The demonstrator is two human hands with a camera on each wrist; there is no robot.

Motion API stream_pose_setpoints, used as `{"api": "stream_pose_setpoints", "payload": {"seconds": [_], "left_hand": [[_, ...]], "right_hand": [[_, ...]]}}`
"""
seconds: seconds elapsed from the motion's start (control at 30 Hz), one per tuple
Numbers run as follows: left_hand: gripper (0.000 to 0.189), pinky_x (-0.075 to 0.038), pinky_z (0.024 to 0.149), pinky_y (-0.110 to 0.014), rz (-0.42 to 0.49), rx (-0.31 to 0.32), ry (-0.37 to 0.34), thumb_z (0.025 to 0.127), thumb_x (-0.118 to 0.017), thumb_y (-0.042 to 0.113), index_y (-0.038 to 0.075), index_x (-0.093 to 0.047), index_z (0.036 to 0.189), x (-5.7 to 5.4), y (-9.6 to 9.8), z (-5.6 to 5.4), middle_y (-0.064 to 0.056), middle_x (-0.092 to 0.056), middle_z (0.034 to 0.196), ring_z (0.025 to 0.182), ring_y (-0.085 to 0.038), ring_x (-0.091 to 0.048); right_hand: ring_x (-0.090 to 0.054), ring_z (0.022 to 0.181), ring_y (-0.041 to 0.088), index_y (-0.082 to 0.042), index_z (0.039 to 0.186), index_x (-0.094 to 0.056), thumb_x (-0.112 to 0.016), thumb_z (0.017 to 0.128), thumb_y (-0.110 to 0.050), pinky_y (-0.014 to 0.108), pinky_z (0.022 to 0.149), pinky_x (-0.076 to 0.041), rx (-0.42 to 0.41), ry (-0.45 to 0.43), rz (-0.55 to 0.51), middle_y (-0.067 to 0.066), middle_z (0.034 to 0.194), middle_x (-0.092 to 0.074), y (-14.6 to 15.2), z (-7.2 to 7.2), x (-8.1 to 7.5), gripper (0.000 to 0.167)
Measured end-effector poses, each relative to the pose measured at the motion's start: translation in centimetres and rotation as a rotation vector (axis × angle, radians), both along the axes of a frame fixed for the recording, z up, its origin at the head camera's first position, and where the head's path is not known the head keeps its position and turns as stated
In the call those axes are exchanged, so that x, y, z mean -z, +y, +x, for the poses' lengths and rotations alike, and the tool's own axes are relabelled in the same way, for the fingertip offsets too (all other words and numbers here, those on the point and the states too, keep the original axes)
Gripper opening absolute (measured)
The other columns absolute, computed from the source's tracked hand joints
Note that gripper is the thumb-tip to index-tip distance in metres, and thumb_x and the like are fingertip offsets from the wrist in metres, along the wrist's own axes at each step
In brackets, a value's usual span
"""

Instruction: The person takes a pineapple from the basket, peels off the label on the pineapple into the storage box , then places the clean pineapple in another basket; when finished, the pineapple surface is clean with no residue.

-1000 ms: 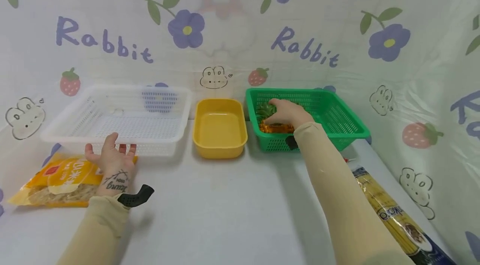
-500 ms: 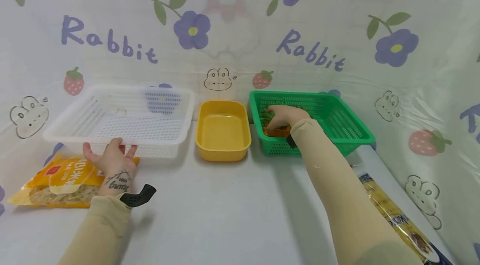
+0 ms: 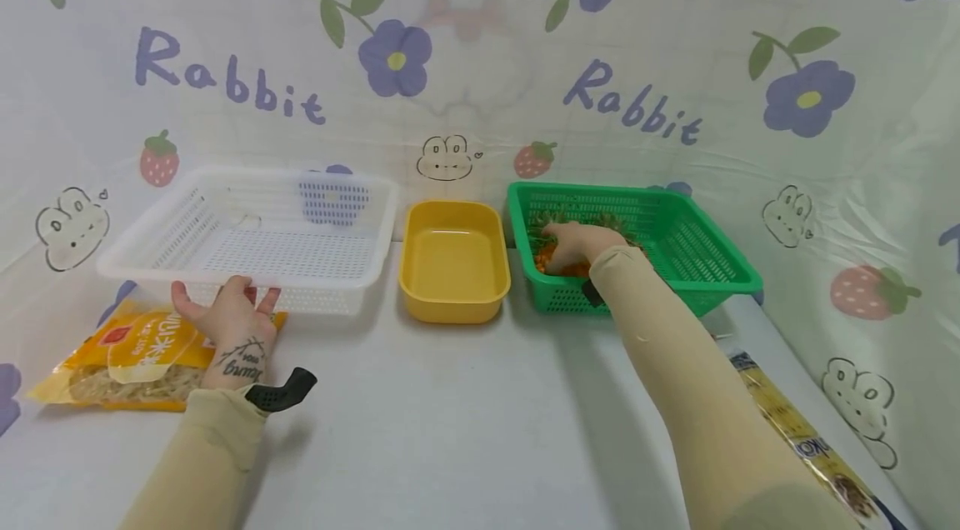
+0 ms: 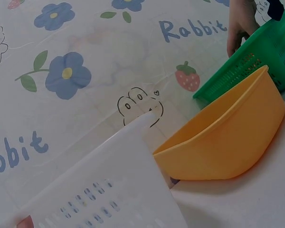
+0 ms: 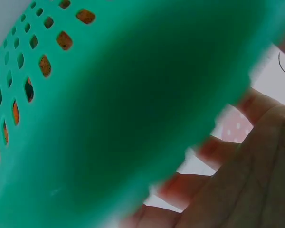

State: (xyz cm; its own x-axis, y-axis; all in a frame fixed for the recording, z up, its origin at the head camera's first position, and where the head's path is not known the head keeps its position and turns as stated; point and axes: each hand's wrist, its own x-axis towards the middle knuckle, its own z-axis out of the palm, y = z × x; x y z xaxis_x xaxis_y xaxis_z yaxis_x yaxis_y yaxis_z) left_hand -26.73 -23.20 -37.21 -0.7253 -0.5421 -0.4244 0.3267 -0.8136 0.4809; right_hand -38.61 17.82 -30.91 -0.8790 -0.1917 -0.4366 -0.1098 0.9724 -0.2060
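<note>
My left hand [image 3: 236,322] is at the front rim of the white perforated basket [image 3: 360,276], its fingers hooked at the edge and gripping it. In the left wrist view only fingertips [image 4: 24,222] show beside the basket wall. My right hand [image 3: 581,245] reaches over the front rim into the green perforated basket [image 3: 690,259]. Its thumb and fingers are bent round an orange pineapple [image 3: 545,253] with green leaves, partly hidden by the hand. Through the basket's holes, orange-brown patches show in the right wrist view, where the right fingers [image 5: 218,151] lie beyond the rim.
A yellow tub [image 3: 454,263] stands between the two baskets. An orange-yellow food bag [image 3: 142,363] lies at the left, partly behind the left hand. A long packet of pasta [image 3: 795,422] lies at the right beside the forearm. A patterned curtain [image 3: 465,55] hangs behind.
My right hand has settled lower into the green basket, its fingers closing round the pineapple. The left hand stays at the white basket's rim. The head view has shifted slightly left.
</note>
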Motion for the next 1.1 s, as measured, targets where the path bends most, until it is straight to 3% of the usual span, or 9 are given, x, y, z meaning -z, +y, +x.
{"api": "stream_pose_setpoints", "payload": {"seconds": [0.23, 0.43, 0.7, 1.1], "left_hand": [[0.096, -0.051, 0.086, -0.043, -0.012, 0.01, -0.003, 0.083, -0.06, -0.008, 0.064, -0.016, 0.128, 0.0, 0.0, 0.0, 0.005, -0.035, 0.131, 0.102, -0.02, -0.045], [0.093, -0.051, 0.085, -0.043, -0.027, 0.0, -0.005, 0.084, -0.057, -0.008, 0.063, -0.018, 0.128, 0.0, 0.1, -0.1, 0.003, -0.038, 0.128, 0.092, -0.019, -0.045], [0.092, -0.051, 0.086, -0.043, -0.023, -0.011, 0.0, 0.084, -0.058, -0.007, 0.063, -0.019, 0.127, 0.0, 0.1, -0.1, 0.002, -0.039, 0.129, 0.094, -0.019, -0.044], [0.095, -0.049, 0.088, -0.046, -0.033, 0.0, 0.038, 0.082, -0.059, -0.01, 0.062, -0.016, 0.128, 0.4, -0.2, 0.1, 0.003, -0.043, 0.123, 0.107, -0.022, -0.049]], "right_hand": [[-0.015, 0.137, 0.041, -0.018, 0.147, -0.023, -0.061, 0.085, -0.025, 0.057, 0.1, -0.033, -0.034, 0.024, 0.021, 0.019, 0.153, -0.01, 0.0, -0.2, 0.4, 0.073], [-0.034, 0.12, 0.04, -0.019, 0.147, -0.024, -0.057, 0.086, -0.021, 0.047, 0.079, -0.039, -0.056, 0.041, 0.061, 0.023, 0.152, -0.005, 0.0, -0.5, 1.1, 0.07], [-0.043, 0.102, 0.033, -0.018, 0.145, -0.031, -0.059, 0.085, -0.016, 0.039, 0.07, -0.039, -0.098, 0.066, 0.076, 0.02, 0.148, -0.02, -0.2, -0.8, 1.6, 0.065], [-0.046, 0.094, 0.035, -0.022, 0.136, -0.045, -0.063, 0.079, -0.028, 0.044, 0.072, -0.042, -0.141, 0.194, 0.132, 0.016, 0.131, -0.041, -0.3, -0.6, 1.4, 0.06]]}}
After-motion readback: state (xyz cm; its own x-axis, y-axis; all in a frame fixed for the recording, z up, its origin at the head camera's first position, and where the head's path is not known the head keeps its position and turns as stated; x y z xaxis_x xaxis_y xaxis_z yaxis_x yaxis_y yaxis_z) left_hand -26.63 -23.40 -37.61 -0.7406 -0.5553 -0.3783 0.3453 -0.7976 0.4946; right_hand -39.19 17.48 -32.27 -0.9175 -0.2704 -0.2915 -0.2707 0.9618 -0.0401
